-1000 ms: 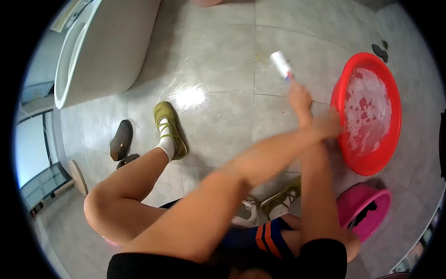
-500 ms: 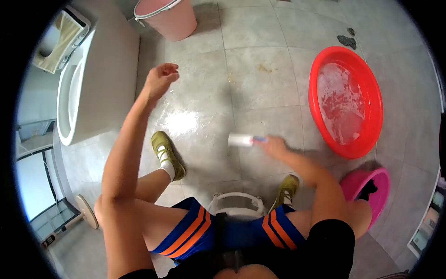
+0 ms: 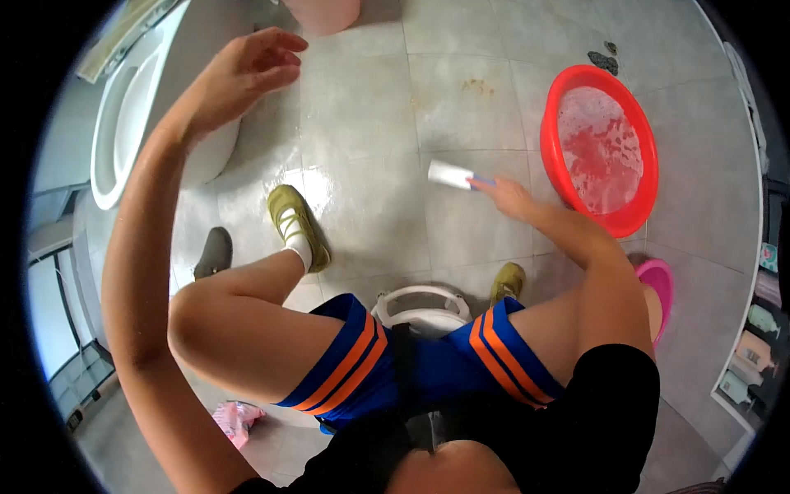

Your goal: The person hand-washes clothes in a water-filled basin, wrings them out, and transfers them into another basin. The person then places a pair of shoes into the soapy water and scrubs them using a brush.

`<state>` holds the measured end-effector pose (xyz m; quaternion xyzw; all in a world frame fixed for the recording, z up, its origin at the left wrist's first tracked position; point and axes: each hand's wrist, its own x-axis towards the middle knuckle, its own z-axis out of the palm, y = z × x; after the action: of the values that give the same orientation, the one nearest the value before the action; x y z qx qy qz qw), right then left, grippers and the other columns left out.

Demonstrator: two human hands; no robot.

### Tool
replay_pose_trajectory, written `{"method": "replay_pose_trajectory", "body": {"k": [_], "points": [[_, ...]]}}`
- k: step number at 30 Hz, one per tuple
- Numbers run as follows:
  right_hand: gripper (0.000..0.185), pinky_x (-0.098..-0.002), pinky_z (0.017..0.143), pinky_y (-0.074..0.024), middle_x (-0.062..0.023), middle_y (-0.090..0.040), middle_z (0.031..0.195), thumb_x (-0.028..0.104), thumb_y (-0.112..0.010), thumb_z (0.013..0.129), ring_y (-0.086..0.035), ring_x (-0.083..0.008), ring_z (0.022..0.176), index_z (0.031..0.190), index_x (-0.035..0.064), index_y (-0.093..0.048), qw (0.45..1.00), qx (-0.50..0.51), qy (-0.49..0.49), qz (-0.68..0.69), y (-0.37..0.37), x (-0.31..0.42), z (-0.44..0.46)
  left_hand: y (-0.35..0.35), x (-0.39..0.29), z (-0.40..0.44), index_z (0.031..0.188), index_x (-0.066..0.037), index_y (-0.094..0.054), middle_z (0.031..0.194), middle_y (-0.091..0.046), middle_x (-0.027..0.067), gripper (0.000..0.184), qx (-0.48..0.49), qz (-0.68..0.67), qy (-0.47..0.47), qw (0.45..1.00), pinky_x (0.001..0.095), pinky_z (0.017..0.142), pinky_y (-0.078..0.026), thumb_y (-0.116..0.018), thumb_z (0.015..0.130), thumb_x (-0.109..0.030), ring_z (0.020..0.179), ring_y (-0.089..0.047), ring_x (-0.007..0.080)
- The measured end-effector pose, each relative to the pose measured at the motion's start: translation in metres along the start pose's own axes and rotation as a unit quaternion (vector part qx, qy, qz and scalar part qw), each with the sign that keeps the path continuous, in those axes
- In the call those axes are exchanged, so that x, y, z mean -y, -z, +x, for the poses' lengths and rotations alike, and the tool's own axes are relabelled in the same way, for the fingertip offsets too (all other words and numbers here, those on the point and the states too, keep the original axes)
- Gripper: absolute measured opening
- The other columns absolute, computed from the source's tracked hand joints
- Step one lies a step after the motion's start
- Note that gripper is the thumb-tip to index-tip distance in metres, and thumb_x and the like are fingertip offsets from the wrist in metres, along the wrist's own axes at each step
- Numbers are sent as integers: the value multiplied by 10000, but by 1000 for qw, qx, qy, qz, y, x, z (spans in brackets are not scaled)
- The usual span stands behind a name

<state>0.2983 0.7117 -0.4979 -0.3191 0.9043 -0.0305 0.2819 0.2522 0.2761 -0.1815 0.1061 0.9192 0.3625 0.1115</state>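
Observation:
My left hand (image 3: 253,64) is raised near the white tub at the upper left, its fingers loosely bent and apart with nothing in them. In my right hand (image 3: 512,198) is the thin blue handle of what looks like a scrubbing brush (image 3: 449,174). Its pale head points left above the grey tiles and is smeared, so its bristles cannot be made out. A red basin (image 3: 553,156) of foamy water stands just beyond my right hand. My right arm and leg hide much of a pink basin (image 3: 663,298).
A white tub (image 3: 103,169) stands at the left, a pink bucket (image 3: 327,15) at the top. Wet grey floor tiles (image 3: 362,206) carry brownish smears (image 3: 477,86). Dark cloth-like lumps (image 3: 603,62) lie behind the red basin. A white stool (image 3: 421,295) is between my legs; bottles (image 3: 753,350) line the right.
My left hand has risen and come closer to the camera. The right hand has moved slightly up and right with the brush. The whole view has shifted, showing a grey slipper at the left.

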Motion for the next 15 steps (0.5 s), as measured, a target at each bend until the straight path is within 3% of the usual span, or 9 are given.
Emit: {"method": "replay_pose_trajectory", "body": {"k": [1, 4, 7, 10, 12, 14, 15], "points": [[717, -459, 765, -478, -188, -540, 899, -36, -384, 842, -583, -361, 844, 1370, 444, -322, 997, 46, 45, -35, -13, 4, -13, 6, 9, -6, 1219, -59, -530, 1156, -573, 105, 353, 18, 22, 42, 999, 324, 992, -415, -581, 900, -201, 1096, -537, 193], [454, -446, 761, -482, -189, -560, 903, 124, -488, 882, -579, -365, 822, 1305, 288, -480, 974, 94, 202, -30, -40, 6, -48, 13, 36, -20, 1227, -56, -524, 1160, -571, 108, 371, 26, 38, 52, 998, 329, 999, -410, -585, 897, -213, 1103, -534, 192], [386, -441, 755, -485, -185, -581, 910, 359, -577, 863, -581, -379, 789, 1155, 109, -595, 984, 151, 16, 93, -53, 1, -62, 14, 51, -30, 1240, -60, -514, 1171, -568, 119, 382, 42, 50, 97, 993, 339, 1002, -404, -576, 898, -218, 1105, -536, 203], [663, -402, 723, -468, -202, -578, 1036, 642, -605, 740, -587, -333, 863, 968, 20, -634, 934, 164, -195, 252, -38, -30, -42, 5, 68, -16, 1254, -72, -507, 1183, -566, 124, 402, 61, 33, 147, 987, 355, 978, -412, -569, 903, -256, 1090, -545, 212], [487, -408, 733, -466, -206, -589, 1016, 478, -544, 855, -589, -325, 828, 1158, 99, -583, 901, 84, -315, 286, -50, -72, -4, -6, 73, -1, 1258, -76, -506, 1179, -568, 120, 419, 52, 1, 189, 981, 364, 967, -415, -573, 901, -284, 1081, -547, 209], [408, -464, 786, -473, -270, -572, 1017, 263, -436, 931, -602, -376, 943, 1338, 233, -439, 979, -120, -154, 56, -50, -103, 28, -22, 73, 22, 1255, -79, -511, 1163, -576, 104, 432, 44, -31, 192, 980, 366, 947, -417, -577, 897, -312, 1064, -551, 200], [448, -467, 798, -470, -266, -574, 1014, 194, -396, 929, -599, -376, 956, 1359, 318, -384, 955, -139, -216, 149, -32, -108, 52, -33, 76, 36, 1254, -78, -511, 1163, -577, 101, 431, 43, -40, 192, 980, 364, 942, -418, -578, 896, -308, 1060, -552, 196]]}}
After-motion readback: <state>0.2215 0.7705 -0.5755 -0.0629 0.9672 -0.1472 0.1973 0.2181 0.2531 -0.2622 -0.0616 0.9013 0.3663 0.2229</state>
